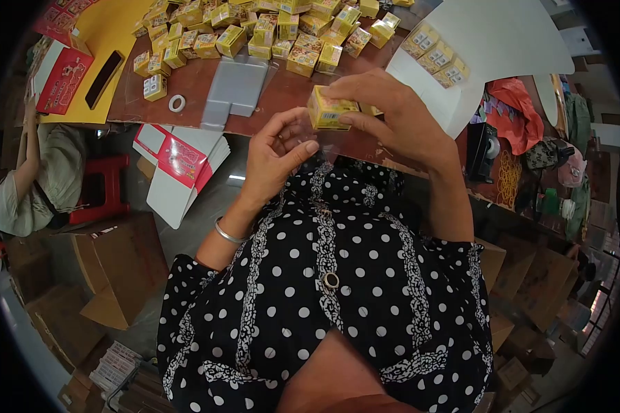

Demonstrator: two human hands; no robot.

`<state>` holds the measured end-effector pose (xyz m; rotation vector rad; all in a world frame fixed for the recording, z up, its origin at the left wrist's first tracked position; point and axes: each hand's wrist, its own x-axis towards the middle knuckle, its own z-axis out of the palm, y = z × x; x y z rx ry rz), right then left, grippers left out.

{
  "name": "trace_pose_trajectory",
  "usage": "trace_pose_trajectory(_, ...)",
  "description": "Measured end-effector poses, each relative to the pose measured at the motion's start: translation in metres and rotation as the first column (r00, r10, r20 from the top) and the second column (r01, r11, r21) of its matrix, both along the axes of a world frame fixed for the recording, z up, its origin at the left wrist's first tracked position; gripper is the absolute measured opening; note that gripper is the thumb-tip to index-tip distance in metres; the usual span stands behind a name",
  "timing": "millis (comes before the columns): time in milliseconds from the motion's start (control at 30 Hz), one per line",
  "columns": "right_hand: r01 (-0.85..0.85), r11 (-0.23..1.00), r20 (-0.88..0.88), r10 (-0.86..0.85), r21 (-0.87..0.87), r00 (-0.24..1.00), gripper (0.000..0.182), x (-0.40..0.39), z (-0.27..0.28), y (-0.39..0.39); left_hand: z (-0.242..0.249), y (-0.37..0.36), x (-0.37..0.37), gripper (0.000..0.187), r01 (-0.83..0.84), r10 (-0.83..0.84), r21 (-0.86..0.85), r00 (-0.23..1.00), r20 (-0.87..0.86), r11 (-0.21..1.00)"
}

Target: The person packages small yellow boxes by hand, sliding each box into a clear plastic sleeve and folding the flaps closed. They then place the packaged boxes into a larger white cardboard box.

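Over the table's near edge, my right hand (396,113) is closed on a small yellow printed box (331,110), gripping it between thumb and fingers. A bit more yellow shows beneath that palm, mostly hidden. Just left of the box is my left hand (275,155), palm turned inward, fingers partly curled and apart from the thumb. I see nothing held in it. Beyond both hands lies a large heap of similar yellow boxes (303,55). Clear plastic sheets (234,89) rest on the table to the left, beside a white ring (177,103).
On the right, several yellow boxes (437,55) sit on a white board (499,41). A black tape dispenser (482,151) and red bag (513,113) are farther right. Red-and-white cards (179,162) jut out lower left. Another person's sleeve (21,199) shows at far left, near cardboard boxes (120,265).
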<state>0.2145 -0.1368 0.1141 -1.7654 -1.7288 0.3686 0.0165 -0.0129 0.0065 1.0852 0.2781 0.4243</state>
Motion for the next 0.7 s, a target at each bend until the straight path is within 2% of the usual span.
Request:
trace_pose_trajectory(233, -0.019, 1.0, 0.034, 0.019, -0.011, 0.999, 0.036, 0.002, -0.008, 0.0, 0.007, -0.006, 0.001, 0.054, -0.03, 0.03, 0.03, 0.999, -0.02, 0.999)
trace_pose_trajectory(433, -0.061, 0.998, -0.046, 0.061, -0.01, 0.997, 0.038, 0.011, -0.007, -0.002, 0.007, -0.009, 0.006, 0.058, -0.123, 0.118, 0.145, 0.992, 0.046, 0.982)
trace_pose_trajectory(533, -0.024, 0.997, -0.14, 0.014, -0.073, 0.99, 0.038, 0.009, -0.005, -0.002, 0.004, -0.008, 0.006, 0.058, -0.128, 0.116, 0.226, 0.991, 0.066, 0.966)
trace_pose_trajectory(633, 0.006, 0.999, -0.143, -0.012, -0.039, 0.99, 0.037, 0.009, -0.015, -0.002, 0.004, -0.012, 0.009, 0.058, -0.17, 0.155, 0.218, 0.984, 0.088, 0.961)
trace_pose_trajectory(700, 0.024, 0.997, -0.171, -0.011, 0.074, 0.985, 0.034, 0.011, -0.026, 0.001, 0.005, -0.016, 0.012, 0.057, -0.167, 0.156, 0.165, 0.985, 0.077, 0.972)
